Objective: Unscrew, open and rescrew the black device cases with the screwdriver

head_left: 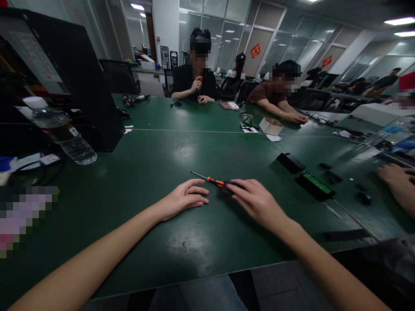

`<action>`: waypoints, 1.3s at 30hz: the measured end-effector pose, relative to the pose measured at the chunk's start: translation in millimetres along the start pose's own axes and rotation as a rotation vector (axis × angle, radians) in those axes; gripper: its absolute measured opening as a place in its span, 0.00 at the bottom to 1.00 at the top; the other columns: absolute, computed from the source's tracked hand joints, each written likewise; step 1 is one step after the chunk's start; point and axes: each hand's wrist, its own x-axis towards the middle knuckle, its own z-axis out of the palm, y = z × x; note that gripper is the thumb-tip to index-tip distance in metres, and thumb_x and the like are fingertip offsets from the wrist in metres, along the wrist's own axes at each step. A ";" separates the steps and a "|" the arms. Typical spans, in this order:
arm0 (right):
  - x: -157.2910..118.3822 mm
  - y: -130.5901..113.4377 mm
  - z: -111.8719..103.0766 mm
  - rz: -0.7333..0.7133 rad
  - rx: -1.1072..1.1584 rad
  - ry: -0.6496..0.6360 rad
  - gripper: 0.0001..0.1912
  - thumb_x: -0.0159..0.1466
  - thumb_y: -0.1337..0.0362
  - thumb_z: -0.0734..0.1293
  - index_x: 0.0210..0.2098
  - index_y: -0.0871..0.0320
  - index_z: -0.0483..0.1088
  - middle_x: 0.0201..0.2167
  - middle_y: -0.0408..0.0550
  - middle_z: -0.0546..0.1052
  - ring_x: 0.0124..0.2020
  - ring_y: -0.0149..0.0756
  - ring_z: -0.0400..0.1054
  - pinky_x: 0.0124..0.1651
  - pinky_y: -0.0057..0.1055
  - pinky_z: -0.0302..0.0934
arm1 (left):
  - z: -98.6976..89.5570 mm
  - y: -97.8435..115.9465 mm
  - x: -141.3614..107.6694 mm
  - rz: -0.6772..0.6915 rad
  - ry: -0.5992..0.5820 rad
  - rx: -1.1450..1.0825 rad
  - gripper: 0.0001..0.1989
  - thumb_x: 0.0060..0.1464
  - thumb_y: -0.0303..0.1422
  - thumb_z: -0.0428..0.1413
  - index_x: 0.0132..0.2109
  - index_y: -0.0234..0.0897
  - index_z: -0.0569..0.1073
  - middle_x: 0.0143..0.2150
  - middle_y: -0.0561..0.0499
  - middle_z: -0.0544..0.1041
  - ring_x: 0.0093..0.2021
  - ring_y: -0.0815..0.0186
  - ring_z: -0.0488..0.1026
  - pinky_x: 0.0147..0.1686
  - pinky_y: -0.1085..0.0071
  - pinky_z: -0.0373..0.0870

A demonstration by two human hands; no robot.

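Observation:
A screwdriver (pixel 215 182) with an orange and black handle points up and left over the green table, its thin metal shaft toward the far side. The fingers of my right hand (pixel 256 201) are at the handle's rear end and appear to pinch it. They are slightly blurred, and the thumb is hidden. Just left of the handle, my left hand (pixel 181 199) rests near the tabletop, fingers loosely spread and holding nothing.
A clear water bottle (pixel 61 131) leans by a black computer case (pixel 74 77) at left. Black boxes, one with a green panel (pixel 314 185), lie at right near another person's hand (pixel 397 175). Across the green table (pixel 155 151), two people sit near a small open box (pixel 271 126).

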 end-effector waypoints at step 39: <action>-113.7 218.5 -107.9 0.637 -0.259 -0.016 0.21 0.61 0.48 0.60 0.29 0.55 0.78 0.45 0.56 0.82 0.48 0.48 0.75 0.55 0.41 0.66 | -2.8 0.3 3.0 0.027 -0.101 0.293 0.15 0.59 0.39 0.63 0.48 0.32 0.79 0.46 0.44 0.81 0.45 0.62 0.81 0.50 0.65 0.76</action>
